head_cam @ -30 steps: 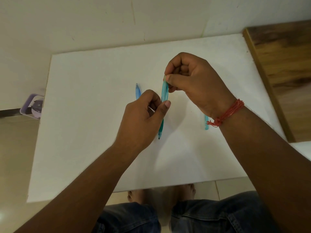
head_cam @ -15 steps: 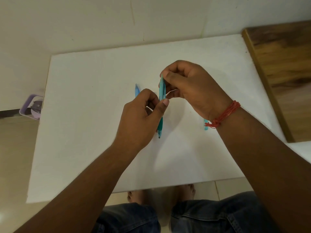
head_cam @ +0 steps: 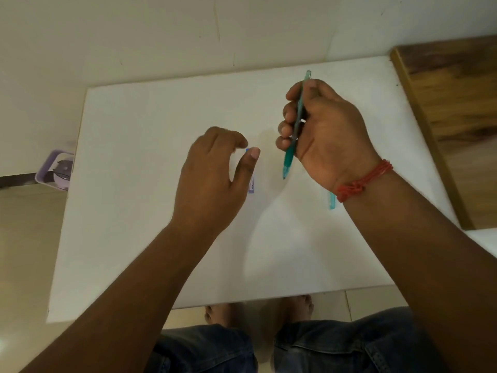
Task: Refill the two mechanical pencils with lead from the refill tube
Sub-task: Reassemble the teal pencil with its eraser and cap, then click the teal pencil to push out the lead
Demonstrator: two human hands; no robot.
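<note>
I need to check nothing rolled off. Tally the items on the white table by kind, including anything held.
Teal translucent plastic mechanical pencils: 2 (one gripped in the right hand at, one lying on the white table half hidden by the wrist)
Blue-capped lead refill tube: 1, lying by the open left hand
Total: 3

Nothing readable is showing here: the small blue-and-white label strip on the flat refill tube (head_cam: 252, 184) is staying too blurred to read.
</note>
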